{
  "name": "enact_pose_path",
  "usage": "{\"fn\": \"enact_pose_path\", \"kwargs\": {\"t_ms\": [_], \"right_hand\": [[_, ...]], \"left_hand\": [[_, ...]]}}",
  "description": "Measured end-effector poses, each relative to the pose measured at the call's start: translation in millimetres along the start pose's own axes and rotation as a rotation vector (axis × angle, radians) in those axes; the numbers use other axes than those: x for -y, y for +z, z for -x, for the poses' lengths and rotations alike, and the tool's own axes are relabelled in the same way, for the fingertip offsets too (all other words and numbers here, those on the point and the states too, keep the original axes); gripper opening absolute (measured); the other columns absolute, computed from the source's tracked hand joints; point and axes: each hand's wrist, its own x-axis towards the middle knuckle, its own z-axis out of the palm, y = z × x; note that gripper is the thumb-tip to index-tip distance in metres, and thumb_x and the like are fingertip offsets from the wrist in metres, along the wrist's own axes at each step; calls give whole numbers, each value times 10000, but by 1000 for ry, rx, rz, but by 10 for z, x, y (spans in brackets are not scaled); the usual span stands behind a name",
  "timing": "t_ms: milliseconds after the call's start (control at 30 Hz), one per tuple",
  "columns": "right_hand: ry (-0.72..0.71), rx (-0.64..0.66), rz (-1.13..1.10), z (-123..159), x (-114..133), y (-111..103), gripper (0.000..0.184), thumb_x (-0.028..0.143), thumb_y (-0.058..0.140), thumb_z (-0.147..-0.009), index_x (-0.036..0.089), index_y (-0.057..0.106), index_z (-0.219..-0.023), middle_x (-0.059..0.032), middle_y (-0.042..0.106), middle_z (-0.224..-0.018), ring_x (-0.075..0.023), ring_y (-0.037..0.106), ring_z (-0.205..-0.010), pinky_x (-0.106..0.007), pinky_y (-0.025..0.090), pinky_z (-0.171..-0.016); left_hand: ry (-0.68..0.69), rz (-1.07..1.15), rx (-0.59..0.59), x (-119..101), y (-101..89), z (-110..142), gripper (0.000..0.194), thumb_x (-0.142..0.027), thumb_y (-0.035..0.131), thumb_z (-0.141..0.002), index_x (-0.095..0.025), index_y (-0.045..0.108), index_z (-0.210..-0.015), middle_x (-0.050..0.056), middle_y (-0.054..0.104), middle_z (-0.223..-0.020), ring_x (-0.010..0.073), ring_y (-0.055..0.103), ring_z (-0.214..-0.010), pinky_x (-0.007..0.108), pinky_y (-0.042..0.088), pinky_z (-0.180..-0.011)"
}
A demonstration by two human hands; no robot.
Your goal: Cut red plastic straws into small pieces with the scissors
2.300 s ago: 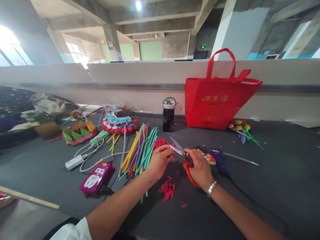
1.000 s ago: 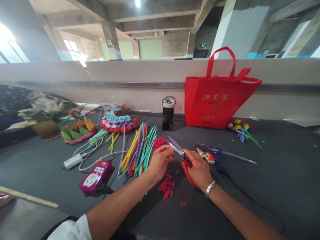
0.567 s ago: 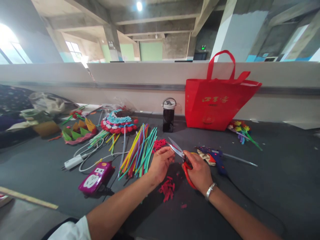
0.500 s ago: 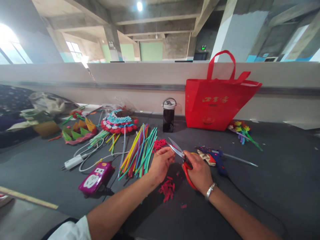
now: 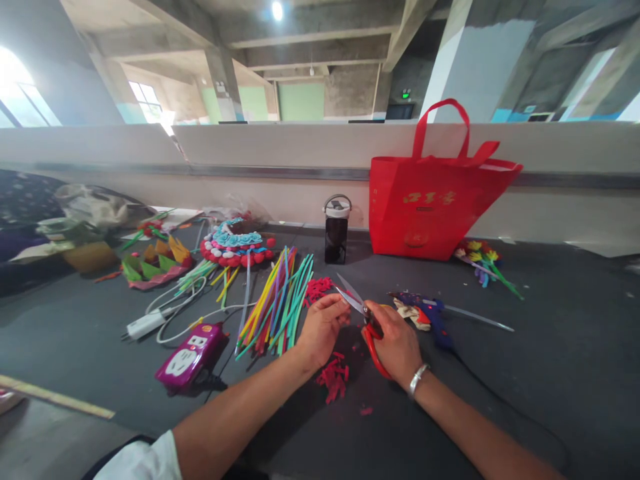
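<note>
My right hand point(image 5: 397, 347) grips red-handled scissors point(image 5: 364, 319), their blades apart and pointing up-left. My left hand point(image 5: 320, 327) is closed in a pinch just left of the blades, on something small that I cannot make out. Below the hands lies a heap of short red cut pieces point(image 5: 333, 377) on the dark table point(image 5: 550, 360). A second red clump point(image 5: 317, 288) sits just beyond my left hand. A fan of long coloured sticks point(image 5: 277, 297) lies to the left of it.
A red tote bag point(image 5: 430, 200) and a dark bottle point(image 5: 336, 230) stand at the back. A glue gun point(image 5: 430, 313) lies right of my hands. A purple power strip point(image 5: 193, 353), white cable point(image 5: 165, 310), a flower cake craft point(image 5: 235, 241) and paper flowers point(image 5: 483, 260) are spread about.
Both hands have stayed in nearly the same place, with the scissors' blades still apart at my left fingertips. The view shifted slightly.
</note>
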Motion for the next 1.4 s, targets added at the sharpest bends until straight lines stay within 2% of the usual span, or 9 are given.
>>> {"fn": "enact_pose_path", "kwargs": {"t_ms": [300, 500, 633, 1000, 1100, 1233, 1300, 1400], "right_hand": [[6, 16, -72, -1, -14, 16, 424, 113, 527, -772, 182, 579, -1187, -83, 667, -1022, -214, 631, -905, -357, 520, -821], [21, 33, -16, 2, 19, -15, 428, 132, 540, -775, 185, 569, -1199, -89, 650, -1077, -240, 613, -978, -380, 509, -845], [29, 45, -63, -6, 10, -15, 422, 131, 538, -774, 182, 576, -1191, -94, 655, -1074, -229, 626, -951, -368, 513, -840], [20, -1, -119, 28, -39, 55, 406, 159, 504, -788, 185, 582, -1186, -83, 686, -1014, -198, 660, -863, -316, 522, -771], [21, -49, -134, 6, -54, 23, 363, 206, 511, -799, 190, 592, -1153, -71, 693, -979, -190, 661, -803, -303, 519, -728], [75, -93, -224, -51, -57, -93, 288, 274, 520, -835, 186, 612, -1094, -44, 699, -858, -166, 640, -698, -278, 502, -688], [79, -18, -320, -76, -35, -170, 264, 297, 531, -840, 196, 620, -1067, -25, 687, -814, -150, 614, -652, -264, 491, -655], [52, 214, -547, -87, 23, -271, 258, 333, 562, -835, 205, 625, -1051, -5, 647, -771, -123, 564, -600, -237, 471, -581]], "left_hand": [[-34, 9, 2, 20, 16, 19, 170, -177, 802, -612, -130, 670, -707, 2, 607, -655, 85, 523, -597, 228, 409, -594], [-32, 10, 28, 33, 11, 25, 136, -176, 780, -643, -123, 678, -715, 7, 612, -667, 85, 533, -609, 230, 409, -607], [-36, 10, 22, 48, -2, 18, 145, -189, 789, -637, -129, 680, -713, 2, 614, -669, 85, 536, -609, 234, 407, -613], [-13, -47, 30, 20, 32, 31, 174, -235, 797, -628, -137, 683, -714, 2, 595, -643, 85, 506, -580, 236, 396, -591], [75, -190, 19, -34, 7, -12, 165, -269, 779, -652, -153, 683, -719, -11, 574, -633, 78, 471, -556, 234, 384, -584], [302, -544, -101, -161, -188, -216, 135, -274, 758, -653, -165, 691, -694, -1, 590, -641, 97, 474, -582, 226, 348, -564], [351, -710, -136, -223, -339, -346, 118, -270, 749, -647, -170, 689, -664, 3, 594, -620, 110, 479, -573, 233, 347, -559], [349, -850, -165, -278, -540, -496, 76, -234, 720, -648, -174, 683, -676, 4, 597, -604, 122, 492, -559, 231, 354, -536]]}}
